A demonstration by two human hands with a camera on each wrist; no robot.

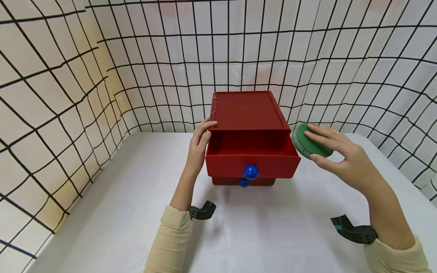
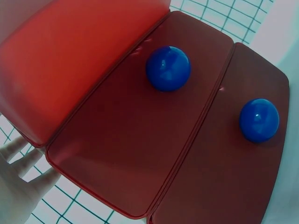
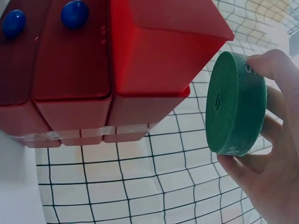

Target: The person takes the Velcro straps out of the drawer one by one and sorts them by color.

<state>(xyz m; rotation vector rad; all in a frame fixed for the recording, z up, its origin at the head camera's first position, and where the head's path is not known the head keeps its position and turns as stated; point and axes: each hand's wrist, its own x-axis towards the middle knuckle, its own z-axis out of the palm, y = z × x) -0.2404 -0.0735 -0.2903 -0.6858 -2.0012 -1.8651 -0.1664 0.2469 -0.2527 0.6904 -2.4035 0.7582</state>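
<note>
A red drawer cabinet stands on the white table with its top drawer pulled out; the inside of that drawer shows bare red. Two lower drawers, each with a round blue knob, are closed in the left wrist view. My left hand rests against the cabinet's left side, fingertips at its top edge. To the right of the drawer, my right hand grips a green roll of tape between thumb and fingers, raised and tilted. Pale lettering runs along the roll's outer side.
White walls with a black grid enclose the table at the back and both sides. The cabinet stands toward the rear of the table. Each wrist wears a black camera mount.
</note>
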